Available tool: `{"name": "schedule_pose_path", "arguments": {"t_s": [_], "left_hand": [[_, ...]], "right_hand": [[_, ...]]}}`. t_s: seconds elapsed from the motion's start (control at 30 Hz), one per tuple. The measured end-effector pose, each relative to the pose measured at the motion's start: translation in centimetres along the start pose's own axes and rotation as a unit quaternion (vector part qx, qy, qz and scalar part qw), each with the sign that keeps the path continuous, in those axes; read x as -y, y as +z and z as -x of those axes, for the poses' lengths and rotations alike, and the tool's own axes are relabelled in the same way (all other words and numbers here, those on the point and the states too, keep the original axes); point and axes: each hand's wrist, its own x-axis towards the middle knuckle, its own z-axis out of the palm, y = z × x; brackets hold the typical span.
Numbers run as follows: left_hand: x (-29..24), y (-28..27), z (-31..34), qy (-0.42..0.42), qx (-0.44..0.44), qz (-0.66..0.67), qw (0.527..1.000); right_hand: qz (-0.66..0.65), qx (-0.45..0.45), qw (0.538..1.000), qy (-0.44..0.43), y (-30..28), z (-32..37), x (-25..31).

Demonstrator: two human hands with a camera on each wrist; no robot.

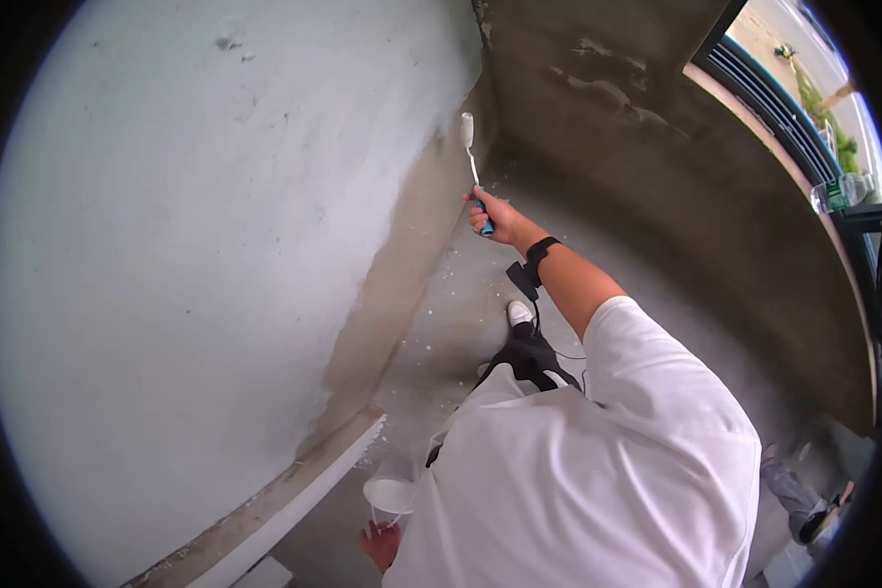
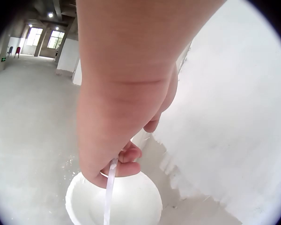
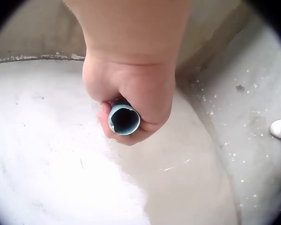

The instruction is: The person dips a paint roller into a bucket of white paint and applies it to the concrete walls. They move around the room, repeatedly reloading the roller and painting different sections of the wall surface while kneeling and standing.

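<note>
In the head view my right hand (image 1: 497, 217) grips the blue handle of a small paint roller (image 1: 467, 132). Its white sleeve points up beside the wall corner, at the edge of the white-painted wall (image 1: 216, 245). From the right wrist the hollow end of the handle (image 3: 124, 120) shows inside the curled fingers, and the roller's head is hidden. Low at my left side, my left hand (image 1: 380, 544) holds a white bucket (image 1: 390, 495) by its thin handle. The left wrist view shows the fingers hooked round that white strap (image 2: 110, 192), above the bucket's round mouth.
Bare grey plaster (image 1: 392, 284) runs along the wall's bottom and onto the adjoining wall (image 1: 608, 108). A low ledge (image 1: 304, 490) juts out at lower left. Paint drops speckle the concrete floor (image 1: 451, 323). A plastic bottle (image 1: 841, 193) stands on the window sill; another person's leg (image 1: 792, 490) shows at lower right.
</note>
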Motion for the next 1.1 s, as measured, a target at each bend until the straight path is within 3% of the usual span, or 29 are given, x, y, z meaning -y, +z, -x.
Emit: {"name": "schedule_pose_path", "arguments": {"t_s": [0.07,0.1,0.13,0.23,0.3,0.4,0.53,0.67,0.73,0.83,0.9,0.97,1.1], "left_hand": [[-2.1,-1.2,-0.3,0.031,0.021,-0.082,0.996],[-3.2,-1.1,0.0,-0.09,-0.012,0.092,0.992],[-4.2,-1.0,0.2,-0.207,-0.042,0.263,0.941],[-4.5,-3.8,-0.9,-0.208,0.0,0.225,0.952],[-7.5,-3.0,-0.6,-0.196,-0.002,0.212,0.957],[-10.8,-1.5,-1.1,-0.189,-0.003,0.201,0.961],[-12.9,-0.3,-0.9,-0.191,-0.009,0.2,0.961],[-13.6,-0.2,0.5,-0.193,-0.023,0.211,0.958],[-14.1,-0.8,0.6,-0.195,-0.028,0.211,0.957],[-15.1,-0.1,-0.4,-0.201,-0.022,0.211,0.956],[-15.0,0.5,-1.0,-0.206,-0.018,0.22,0.953],[-14.8,0.8,-1.4,-0.21,-0.016,0.229,0.95],[-12.3,-1.0,-1.5,-0.223,-0.02,0.254,0.941]], "right_hand": [[-0.001,-0.026,0.999,-0.035,1.1,-2.7,1.0],[-0.018,-0.022,0.999,-0.035,1.3,-4.4,0.5],[0.017,-0.045,0.999,-0.023,0.9,-6.7,-0.3],[0.08,-0.085,0.993,-0.034,1.8,-10.0,-4.9],[0.162,-0.092,0.979,-0.081,1.6,-9.7,-9.3],[0.204,-0.098,0.973,-0.054,0.3,-7.7,-12.7],[0.322,-0.097,0.938,-0.089,-1.8,-7.1,-9.7],[0.203,-0.124,0.967,-0.092,-2.1,-10.6,1.1],[0.194,-0.127,0.969,-0.089,-2.1,-11.8,2.2],[0.2,-0.109,0.971,-0.076,-1.2,-10.7,-0.8],[0.311,-0.116,0.941,-0.061,-1.1,-8.6,-5.2],[0.339,-0.063,0.938,-0.039,-1.5,-6.2,-9.2],[0.414,-0.037,0.909,-0.015,-3.2,-3.3,-7.2]]}}
